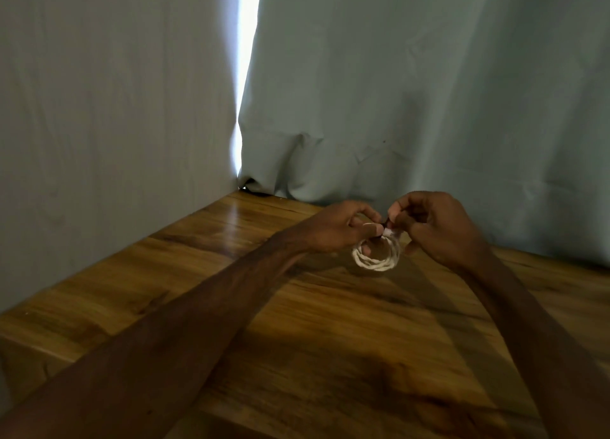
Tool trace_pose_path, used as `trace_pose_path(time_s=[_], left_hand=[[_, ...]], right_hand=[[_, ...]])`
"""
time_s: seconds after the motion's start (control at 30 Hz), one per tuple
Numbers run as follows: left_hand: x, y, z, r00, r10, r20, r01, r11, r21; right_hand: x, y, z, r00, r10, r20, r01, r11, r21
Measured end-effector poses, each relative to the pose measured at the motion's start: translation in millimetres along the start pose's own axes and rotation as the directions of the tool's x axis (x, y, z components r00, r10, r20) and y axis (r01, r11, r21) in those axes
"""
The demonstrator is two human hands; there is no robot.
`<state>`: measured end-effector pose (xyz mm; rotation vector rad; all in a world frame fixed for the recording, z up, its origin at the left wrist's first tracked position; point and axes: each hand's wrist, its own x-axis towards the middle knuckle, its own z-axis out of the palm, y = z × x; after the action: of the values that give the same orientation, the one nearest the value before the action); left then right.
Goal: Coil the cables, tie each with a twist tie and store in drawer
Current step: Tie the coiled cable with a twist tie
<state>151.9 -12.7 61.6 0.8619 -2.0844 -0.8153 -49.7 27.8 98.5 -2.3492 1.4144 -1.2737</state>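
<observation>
A small coil of white cable (376, 263) hangs just above the wooden table top (297, 323), held up between both hands. My left hand (336, 229) pinches the top of the coil with thumb and fingers. My right hand (435, 227) pinches a thin dark twist tie (384, 222) at the same spot on top of the coil. The tie is mostly hidden by my fingertips. No drawer is in view.
A grey wall (115, 125) runs along the table's left edge. A pale blue curtain (412, 92) hangs behind the table's far edge, with a bright gap of light between wall and curtain.
</observation>
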Motion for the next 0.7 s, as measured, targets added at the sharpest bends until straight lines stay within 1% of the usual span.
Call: trace_pose_path(time_s=[0.07,0.17,0.27,0.37,0.43,0.57,0.7], left_hand=[[-0.6,0.6,1.6,0.999,0.049,-0.023,-0.047,0.996,0.069],[-1.9,1.0,4.0,0.999,0.04,-0.025,-0.038,0.995,0.095],[-3.9,4.5,9.2,0.995,0.079,0.064,-0.09,0.974,0.208],[-4.5,12.4,16.4,0.987,0.107,0.121,-0.137,0.95,0.281],[-2.7,11.7,18.5,0.987,0.085,0.136,-0.125,0.937,0.326],[-1.0,-5.8,17.9,0.987,-0.003,0.159,-0.07,0.888,0.454],[-2.6,-14.7,10.4,0.983,-0.067,0.169,-0.025,0.872,0.49]], right_hand=[[0.6,0.1,0.3,1.0,0.009,-0.03,-0.008,0.999,0.039],[1.8,3.2,2.4,0.998,0.055,-0.032,-0.053,0.997,0.052],[0.4,5.9,7.2,0.995,0.094,-0.011,-0.094,0.995,0.014],[0.3,8.1,5.1,0.989,0.147,-0.017,-0.146,0.988,0.055],[0.2,5.4,4.3,0.989,0.146,-0.025,-0.144,0.987,0.07],[-2.8,-7.6,15.0,0.998,0.069,-0.006,-0.07,0.994,-0.086],[-4.6,-13.2,26.3,0.998,0.017,0.055,-0.011,0.994,-0.108]])
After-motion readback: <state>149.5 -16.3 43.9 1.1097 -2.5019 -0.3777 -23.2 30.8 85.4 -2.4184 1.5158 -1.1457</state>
